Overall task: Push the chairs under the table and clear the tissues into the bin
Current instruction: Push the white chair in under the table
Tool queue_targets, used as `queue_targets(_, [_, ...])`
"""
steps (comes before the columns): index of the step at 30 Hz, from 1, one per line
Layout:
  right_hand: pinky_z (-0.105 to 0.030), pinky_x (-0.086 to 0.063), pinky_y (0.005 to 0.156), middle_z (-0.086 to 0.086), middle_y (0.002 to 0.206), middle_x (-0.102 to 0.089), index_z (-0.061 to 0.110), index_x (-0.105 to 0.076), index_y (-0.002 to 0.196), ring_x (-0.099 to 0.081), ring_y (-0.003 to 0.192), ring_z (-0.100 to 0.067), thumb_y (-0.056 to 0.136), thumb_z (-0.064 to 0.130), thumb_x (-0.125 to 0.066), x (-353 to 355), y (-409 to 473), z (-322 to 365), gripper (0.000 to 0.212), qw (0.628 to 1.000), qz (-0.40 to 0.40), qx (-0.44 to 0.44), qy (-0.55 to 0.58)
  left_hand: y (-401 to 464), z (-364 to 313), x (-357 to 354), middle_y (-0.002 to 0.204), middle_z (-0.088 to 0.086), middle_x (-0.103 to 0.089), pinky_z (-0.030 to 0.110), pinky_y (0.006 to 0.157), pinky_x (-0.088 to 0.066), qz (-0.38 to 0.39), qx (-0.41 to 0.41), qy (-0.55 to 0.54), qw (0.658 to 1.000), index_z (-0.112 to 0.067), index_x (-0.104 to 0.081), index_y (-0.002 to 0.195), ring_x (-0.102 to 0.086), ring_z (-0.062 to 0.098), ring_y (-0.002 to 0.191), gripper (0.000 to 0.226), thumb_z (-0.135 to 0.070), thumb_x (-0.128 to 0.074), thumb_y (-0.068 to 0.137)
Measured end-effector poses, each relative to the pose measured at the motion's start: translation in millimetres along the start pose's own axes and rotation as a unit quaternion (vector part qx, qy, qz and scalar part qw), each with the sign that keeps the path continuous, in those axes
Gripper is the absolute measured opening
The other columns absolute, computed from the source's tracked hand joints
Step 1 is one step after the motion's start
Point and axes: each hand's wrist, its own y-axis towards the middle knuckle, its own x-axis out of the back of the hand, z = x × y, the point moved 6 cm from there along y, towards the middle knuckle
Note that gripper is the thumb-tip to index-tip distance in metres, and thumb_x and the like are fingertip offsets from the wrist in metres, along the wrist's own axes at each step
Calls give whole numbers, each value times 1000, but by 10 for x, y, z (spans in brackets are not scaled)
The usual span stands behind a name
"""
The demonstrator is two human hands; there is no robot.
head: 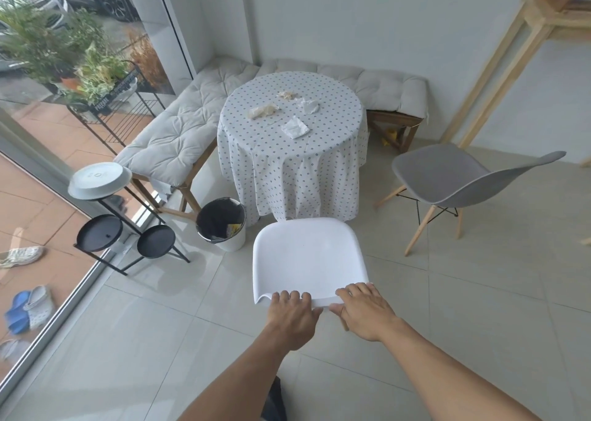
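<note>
Both hands on white chair back.
Left hand (292, 307) and right hand (364, 308) grip white chair (307, 254); bin (222, 222) beside it, grey chair (454, 177) apart, tissues (294, 127) on surface (319, 151).

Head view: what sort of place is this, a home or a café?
Probably a small café or a home dining nook, hard to say which. A round table in a dotted cloth stands in a corner with a cushioned bench, beside a glass front facing parked cars.
</note>
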Motion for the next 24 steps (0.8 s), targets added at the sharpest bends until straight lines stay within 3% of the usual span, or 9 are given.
queue_targets(2, [-44, -28, 114, -5, 136, -56, 21, -49, 137, -45, 130, -29, 68, 81, 33, 44, 184, 82, 123, 1000, -3, 0, 0, 94, 178, 60, 125, 16, -63, 51, 102, -39, -2, -2, 3, 1000, -12, -54, 124, -56, 38, 114, 57, -56, -21, 110])
queue_targets(6, [-43, -28, 114, -4, 136, -56, 21, -50, 136, -45, 130, -29, 79, 78, 17, 184, 581, 251, 103, 1000, 14, -5, 4, 329, 582, 195, 123, 15, -63, 50, 100, -38, 4, -9, 1, 1000, -13, -54, 123, -56, 38, 114, 55, -56, -22, 110])
queue_targets(10, [-43, -29, 114, -5, 136, -57, 20, -50, 136, -45, 129, -28, 103, 61, -18, 281, 1003, 421, 63, 999, 20, -26, 13, 622, 1016, 346, 124, 14, -63, 49, 105, -37, 9, -18, -9, 1000, -13, -54, 122, -55, 37, 116, 54, -56, -23, 109])
queue_targets(12, [-43, -30, 113, -5, 134, -57, 18, -50, 135, -46, 128, -29, 106, 55, -27, 356, 1210, 515, 53, 999, 14, -35, 19, 781, 1227, 448, 125, 14, -62, 49, 106, -36, 13, -22, -12, 1000, -12, -55, 122, -54, 38, 119, 53, -54, -26, 110])
queue_targets(24, [-43, -34, 109, -6, 124, -61, 16, -54, 122, -50, 121, -31, 109, 40, -35, 771, 2362, 727, 33, 993, -16, -90, 72, 1805, 2140, 905, 124, 13, -63, 47, 105, -38, -1, -56, 5, 998, -13, -57, 122, -53, 35, 120, 48, -51, -31, 109])
